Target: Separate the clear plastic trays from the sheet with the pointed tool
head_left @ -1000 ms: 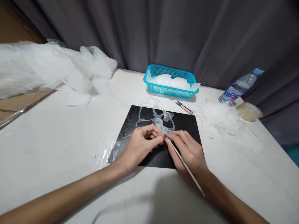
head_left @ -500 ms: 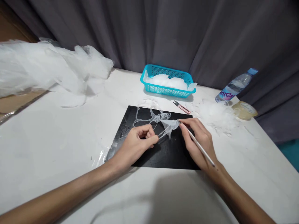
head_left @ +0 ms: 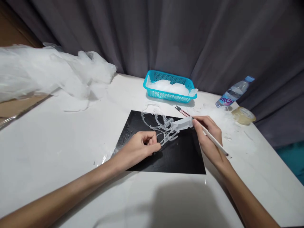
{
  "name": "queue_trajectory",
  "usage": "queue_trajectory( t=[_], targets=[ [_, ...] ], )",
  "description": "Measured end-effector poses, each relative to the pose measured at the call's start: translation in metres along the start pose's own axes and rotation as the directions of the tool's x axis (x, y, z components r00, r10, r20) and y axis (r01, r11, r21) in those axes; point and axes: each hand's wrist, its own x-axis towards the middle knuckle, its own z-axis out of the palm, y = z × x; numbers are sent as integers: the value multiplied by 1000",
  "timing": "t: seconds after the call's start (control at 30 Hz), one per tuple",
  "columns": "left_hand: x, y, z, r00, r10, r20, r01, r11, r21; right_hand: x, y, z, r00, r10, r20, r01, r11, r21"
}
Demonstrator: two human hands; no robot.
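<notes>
Head view showed us at a white table, both hands over a black mat. Our left hand was curled shut, pinching the near end of a clear film piece against the mat. Our right hand was closed on a thin white stick tool and also nipped the film's far end, lifted just off the mat. The film hung stretched between the two hands, a web of thin strands. We judged it very light, soft and limp, easily torn at the narrow strands, so the wider tab by the right fingertips seemed the safer place to grip. A teal basket, small snips, a water bottle and a tape roll stood beyond.
</notes>
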Motion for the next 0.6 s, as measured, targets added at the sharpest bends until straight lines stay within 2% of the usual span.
queue_trajectory(
  t=[0.07, 0.1, 0.17, 0.23, 0.27, 0.33, 0.4, 0.43, 0.5, 0.6],
  targets=[
    [0, 1, -8, 999, 32, 42, -35, 997, 73, -4, -10, 1, 993, -62, 102, 58, 997, 50],
    [0, 3, -12, 998, 58, 15, -60, 991, 120, -6, -15, 1, 983, -96, 156, 85, 994, 74],
    [-2, 7, -17, 983, 134, -125, -102, 966, 237, -11, -23, 3, 955, -162, 249, 138, 984, 112],
    [-4, 10, -19, 928, 279, -248, -180, 917, 356, -18, -29, 5, 928, -225, 298, 188, 971, 146],
    [-4, 10, -18, 894, 372, -248, -250, 876, 412, -21, -31, 6, 916, -249, 315, 205, 965, 164],
    [-4, 8, -16, 837, 534, -120, -418, 766, 488, -26, -34, 7, 894, -283, 347, 220, 953, 210],
    [-3, 3, -13, 798, 601, 44, -541, 683, 491, -29, -38, 7, 875, -294, 385, 209, 946, 248],
    [-2, 1, -12, 799, 594, 96, -564, 682, 466, -29, -39, 6, 873, -284, 396, 195, 948, 251],
    [-1, -3, -11, 825, 552, 118, -552, 744, 377, -28, -42, 3, 897, -244, 369, 166, 959, 230],
    [1, -4, -11, 901, 433, 30, -428, 875, 226, -23, -41, 1, 955, -185, 232, 146, 974, 172]
  ],
)
